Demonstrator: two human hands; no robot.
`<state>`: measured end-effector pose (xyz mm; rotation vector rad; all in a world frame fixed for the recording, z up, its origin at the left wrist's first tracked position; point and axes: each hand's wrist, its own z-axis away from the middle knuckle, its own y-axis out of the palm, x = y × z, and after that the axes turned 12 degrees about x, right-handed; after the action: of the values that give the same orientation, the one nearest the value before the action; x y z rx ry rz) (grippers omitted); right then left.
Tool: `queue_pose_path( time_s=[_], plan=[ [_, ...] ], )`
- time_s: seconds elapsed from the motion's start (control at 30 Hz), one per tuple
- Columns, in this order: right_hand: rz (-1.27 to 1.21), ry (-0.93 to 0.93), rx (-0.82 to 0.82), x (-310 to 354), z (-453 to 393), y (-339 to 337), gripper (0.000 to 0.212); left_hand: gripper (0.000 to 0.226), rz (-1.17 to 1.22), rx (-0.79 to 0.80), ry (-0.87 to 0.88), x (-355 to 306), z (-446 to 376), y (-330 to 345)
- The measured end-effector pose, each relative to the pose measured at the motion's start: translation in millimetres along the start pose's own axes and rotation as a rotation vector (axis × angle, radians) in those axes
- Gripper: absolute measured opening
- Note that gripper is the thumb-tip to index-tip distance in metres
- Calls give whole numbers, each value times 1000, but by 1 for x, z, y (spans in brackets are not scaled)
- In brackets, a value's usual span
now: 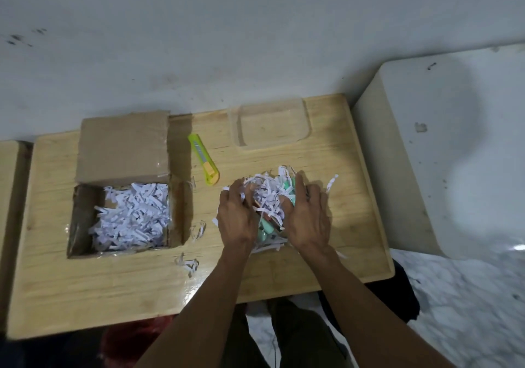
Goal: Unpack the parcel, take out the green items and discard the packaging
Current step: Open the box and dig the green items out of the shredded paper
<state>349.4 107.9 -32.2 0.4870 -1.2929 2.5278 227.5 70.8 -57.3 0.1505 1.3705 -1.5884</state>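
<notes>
White paper shreds (267,194), mint-green items (267,227), brown cardboard box (125,146), yellow-green cutter (203,159), pale wood table (113,288).

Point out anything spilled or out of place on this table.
Stray curls of white shredded paper lie loose on the light wooden table, right of the open brown cardboard box. A larger shredded-paper heap with mint-green items sits outside the box between both hands.
</notes>
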Motion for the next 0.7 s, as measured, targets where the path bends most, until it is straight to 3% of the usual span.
queue_pose_path(
  time_s=[0.17,0.33,0.47,0.57,0.7],
  plan=[
    [-54,-89,-66,3,21,-17,51,47,-50,-63,-5,-2,8,-15],
    [-115,-140,-289,-16,38,-32,28,43,-226,-209,165,-2,28,-25],
    [-199,-248,-342,-22,33,-24,18,39,-330,-46,403,-5,41,1],
    [-163,-290,-245,-18,22,-10,23,46,-338,78,322,0,39,20],
    [-120,-272,-153,-23,10,2,33,55,-352,125,238,32,31,16]
  ],
)
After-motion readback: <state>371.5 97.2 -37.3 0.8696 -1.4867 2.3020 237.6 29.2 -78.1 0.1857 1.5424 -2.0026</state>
